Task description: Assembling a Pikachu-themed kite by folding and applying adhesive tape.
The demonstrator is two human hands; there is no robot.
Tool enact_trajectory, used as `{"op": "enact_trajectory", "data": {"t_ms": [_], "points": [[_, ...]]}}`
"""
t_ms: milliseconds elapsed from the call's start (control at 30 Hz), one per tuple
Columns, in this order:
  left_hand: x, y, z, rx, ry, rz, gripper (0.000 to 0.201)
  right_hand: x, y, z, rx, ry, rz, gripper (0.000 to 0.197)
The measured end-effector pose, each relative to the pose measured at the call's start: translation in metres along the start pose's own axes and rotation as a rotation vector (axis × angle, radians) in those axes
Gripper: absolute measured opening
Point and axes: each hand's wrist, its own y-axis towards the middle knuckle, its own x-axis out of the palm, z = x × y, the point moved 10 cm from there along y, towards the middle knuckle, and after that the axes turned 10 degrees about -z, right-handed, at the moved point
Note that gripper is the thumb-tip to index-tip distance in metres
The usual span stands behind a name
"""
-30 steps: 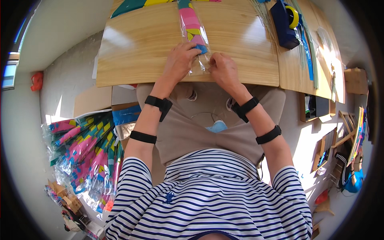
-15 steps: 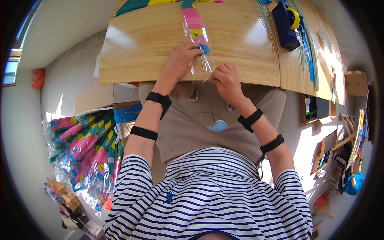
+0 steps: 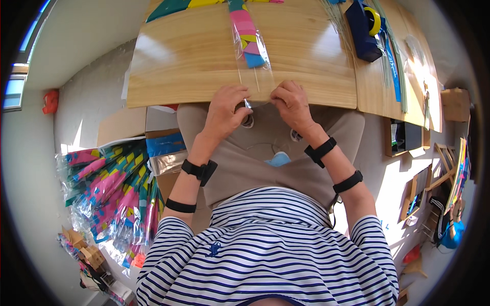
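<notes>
A long clear plastic sleeve (image 3: pixel 249 76) lies on the wooden table, running toward me to the near edge. Inside it is a folded bundle of pink, yellow and blue sheet material (image 3: pixel 245 26), along with thin rods near its blue end. My left hand (image 3: pixel 227 108) is closed at the left corner of the sleeve's near end, where a shiny bit of plastic shows by the fingers. At the opposite corner, my right hand (image 3: pixel 292 103) pinches the edge between thumb and fingers. Exactly how much plastic each hand grips is partly hidden.
On the right of the table (image 3: pixel 316 66) stand a dark blue tape dispenser (image 3: pixel 363 33) with a yellow roll and several thin rods (image 3: pixel 403 81). Many colourful bundles in clear sleeves (image 3: pixel 115 188) lie at lower left beside a cardboard box (image 3: pixel 120 125). Green and yellow material (image 3: pixel 176 7) lies at the far edge.
My left hand has left the blue end of the bundle and come down toward me to the sleeve's near end. My right hand has barely moved. The rods now sit deeper in the sleeve.
</notes>
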Motion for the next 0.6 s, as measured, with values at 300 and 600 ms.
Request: {"op": "enact_trajectory", "data": {"t_ms": [300, 600], "points": [[0.009, -0.006, -0.001, -0.047, 0.117, 0.141, 0.01, 0.003, 0.006, 0.005, 0.041, 0.019, -0.013, 0.014], [0.005, 0.005, -0.014, -0.148, 0.072, 0.176, 0.002, 0.003, 0.004, 0.025, 0.276, 0.288, 0.025, 0.039]]}}
